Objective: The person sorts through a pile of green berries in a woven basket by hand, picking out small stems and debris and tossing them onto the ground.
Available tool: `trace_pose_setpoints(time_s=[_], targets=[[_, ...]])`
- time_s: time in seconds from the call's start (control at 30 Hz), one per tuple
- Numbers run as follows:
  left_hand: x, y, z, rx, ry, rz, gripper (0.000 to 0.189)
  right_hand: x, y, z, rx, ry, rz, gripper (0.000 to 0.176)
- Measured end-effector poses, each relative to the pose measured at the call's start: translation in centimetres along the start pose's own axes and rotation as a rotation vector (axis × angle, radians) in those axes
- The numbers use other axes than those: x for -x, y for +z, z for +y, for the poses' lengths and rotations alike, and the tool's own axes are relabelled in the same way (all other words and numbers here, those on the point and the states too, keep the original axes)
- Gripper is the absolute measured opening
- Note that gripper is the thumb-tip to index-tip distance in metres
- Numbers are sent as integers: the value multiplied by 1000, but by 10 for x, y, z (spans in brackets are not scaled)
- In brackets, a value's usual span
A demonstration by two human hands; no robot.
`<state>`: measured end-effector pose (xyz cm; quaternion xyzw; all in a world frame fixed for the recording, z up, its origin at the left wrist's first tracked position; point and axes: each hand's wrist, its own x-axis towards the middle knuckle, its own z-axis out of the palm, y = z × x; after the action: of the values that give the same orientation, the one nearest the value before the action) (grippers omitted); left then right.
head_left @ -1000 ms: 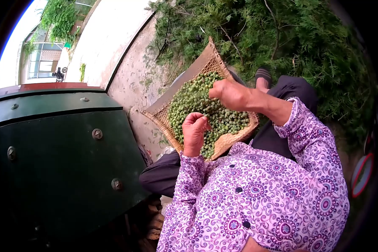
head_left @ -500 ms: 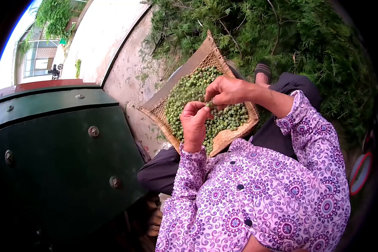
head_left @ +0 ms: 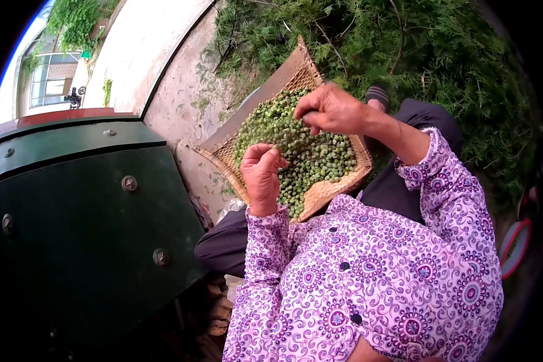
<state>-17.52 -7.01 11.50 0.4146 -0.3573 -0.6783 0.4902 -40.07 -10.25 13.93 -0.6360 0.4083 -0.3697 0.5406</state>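
A woven winnowing basket (head_left: 339,194) lies across my lap, heaped with small round green fruits or cones (head_left: 295,158). Over its left part hovers my left hand (head_left: 261,181), thumb and fingers drawn together; anything between them is too small to make out. My right hand (head_left: 335,110) is above the far right part of the heap, its fingers curled into a pinch, and their contents cannot be made out. The two hands are apart.
Cut green conifer branches (head_left: 440,66) are piled ahead and to the right, beside my shoe (head_left: 377,94). A dark green metal panel with round studs (head_left: 84,211) stands at left. Concrete ground (head_left: 184,99) lies between. A red-rimmed round object (head_left: 516,247) is at the right edge.
My hands, which met over the basket around a small green piece, have separated. The left moved left and the right moved slightly up. The green piece no longer shows between them.
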Motion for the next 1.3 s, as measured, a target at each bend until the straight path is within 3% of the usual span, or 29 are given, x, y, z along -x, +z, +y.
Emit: trace_pose_setpoints(time_s=[0.03,0.07,0.1,0.13,0.2,0.27,0.3,0.4,0.43,0.57,0.7,1.07,1.2,1.3], targets=[[-2,0,-4,-161,-13,-11,17,-3,-13,2,170,-103,186,16],[-4,1,-9,-323,-27,-18,21,-5,-33,5,613,-372,410,22],[-5,-6,-17,-405,-127,-46,29,-2,-46,5,1084,-356,711,31],[-6,-19,-30,-592,-190,-52,27,2,-59,-1,1205,-231,780,40],[-3,-62,-73,-1038,-166,-134,26,13,-65,-8,1118,-227,781,43],[14,-93,-108,-1145,-188,-209,27,17,-57,-6,1046,-248,659,44],[21,-109,-127,-1389,-96,-286,31,19,-50,-6,1005,-247,596,43],[36,-106,-141,-1573,-116,-270,38,21,-39,-10,951,-227,470,38],[36,-100,-140,-1664,-189,-306,37,18,-39,-4,979,-317,534,35],[36,-104,-146,-1763,-221,-310,30,14,-39,-13,945,-258,478,33],[36,-108,-150,-1805,-98,-303,14,15,-32,-10,893,-231,420,29],[31,-112,-151,-1903,-80,-283,10,16,-25,-1,857,-175,337,21],[21,-129,-120,-1251,-363,-269,6,19,-25,3,790,-176,307,23],[17,-112,-87,-808,-614,-199,8,17,-17,24,655,-327,249,34]])
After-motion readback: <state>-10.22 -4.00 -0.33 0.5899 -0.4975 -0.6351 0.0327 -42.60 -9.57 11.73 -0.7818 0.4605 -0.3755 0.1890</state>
